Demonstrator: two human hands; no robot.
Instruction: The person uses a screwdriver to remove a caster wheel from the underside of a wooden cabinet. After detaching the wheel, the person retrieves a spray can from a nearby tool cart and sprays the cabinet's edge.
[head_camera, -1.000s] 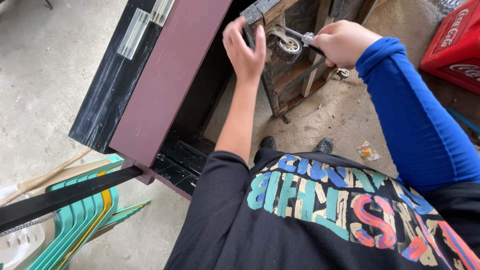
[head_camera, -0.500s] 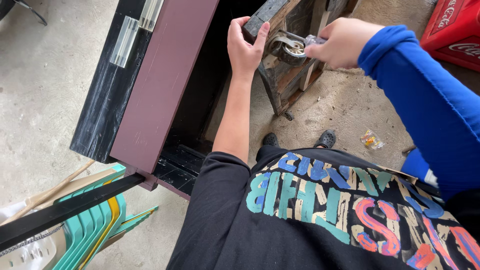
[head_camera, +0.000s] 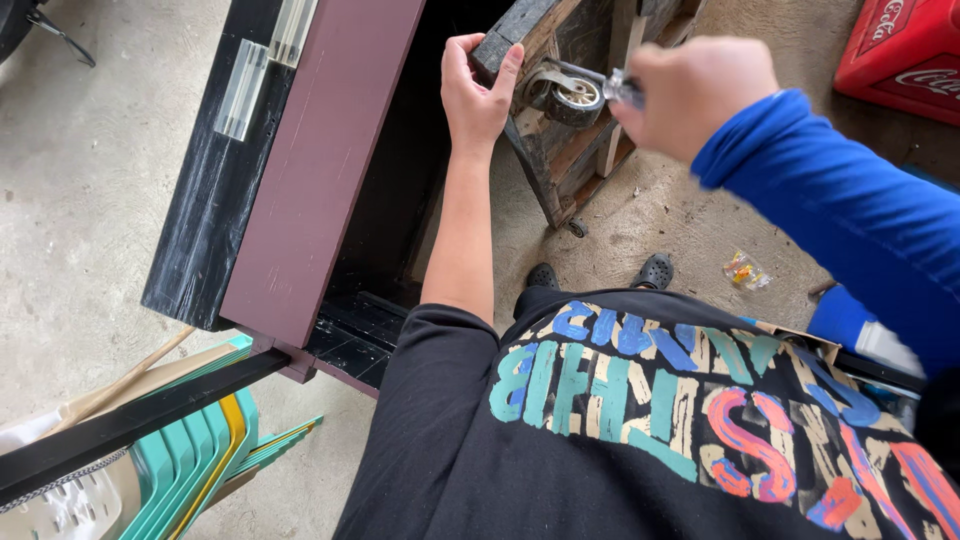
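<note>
Caster wheel (head_camera: 568, 97), grey rubber tread w/ metal bracket, sits on the underside of a rough dark wooden frame (head_camera: 560, 165), top centre, above the sandy concrete floor (head_camera: 90, 200). Left hand (head_camera: 478, 88) is clamped over the frame's worn edge, thumb on one side & fingers wrapped round. Right hand (head_camera: 695, 95), blurred, in a blue sleeve, is fisted on a small shiny metal tool (head_camera: 620, 88) just beside the wheel. Maroon panel (head_camera: 320, 170) w/ black scuffed board lies alongside; teal stacked plastic chairs (head_camera: 190, 460) bottom left.
</note>
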